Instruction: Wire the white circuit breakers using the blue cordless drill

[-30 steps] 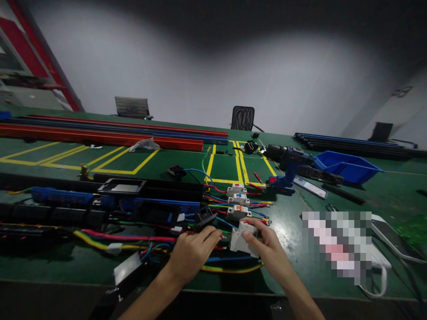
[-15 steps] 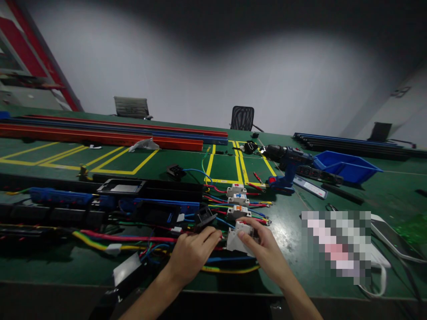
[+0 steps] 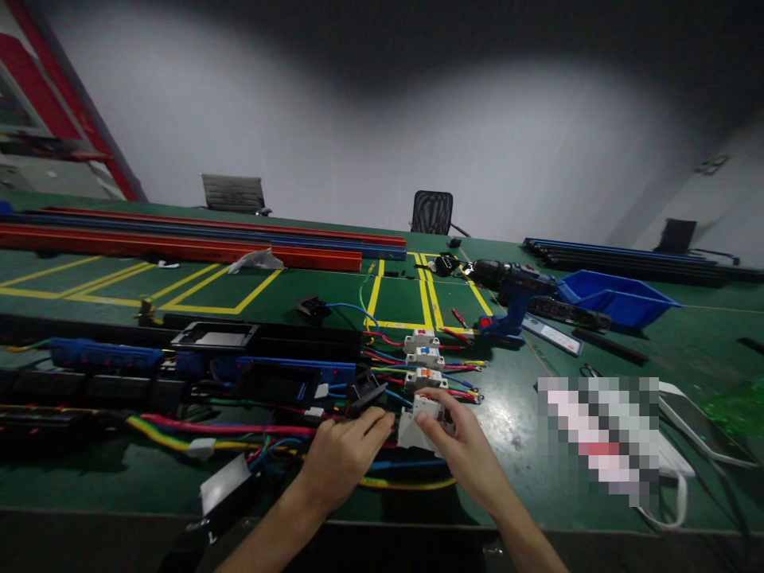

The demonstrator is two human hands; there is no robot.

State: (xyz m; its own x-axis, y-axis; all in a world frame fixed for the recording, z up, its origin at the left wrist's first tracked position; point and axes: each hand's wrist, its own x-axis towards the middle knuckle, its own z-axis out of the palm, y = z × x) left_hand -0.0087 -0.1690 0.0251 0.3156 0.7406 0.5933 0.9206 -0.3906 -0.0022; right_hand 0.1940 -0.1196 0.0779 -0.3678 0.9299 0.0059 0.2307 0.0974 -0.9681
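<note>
My right hand (image 3: pixel 458 434) grips a white circuit breaker (image 3: pixel 411 430) between thumb and fingers, tilted above the green table. Just to its left, my left hand (image 3: pixel 349 450) is closed in a pinch on a red wire (image 3: pixel 268 428), close to the breaker's side. The wire's tip is mostly hidden by the fingers, so I cannot tell whether it sits inside the terminal. Beyond my hands, three similar breakers lie in a column: one with a red switch (image 3: pixel 422 341), one with a blue switch (image 3: pixel 426 357) and one with an orange switch (image 3: pixel 426 379), with coloured wires on both sides.
Black and blue strip housings (image 3: pixel 298 370) fill the left side of the table. A cordless drill (image 3: pixel 513 298) stands behind the breakers, beside a blue bin (image 3: pixel 617 296). Orange rails (image 3: pixel 179 243) lie at the back left. A phone (image 3: pixel 707 426) rests at the right.
My right hand has shifted slightly left with the breaker, bringing it closer to my left hand. My left hand has hardly moved.
</note>
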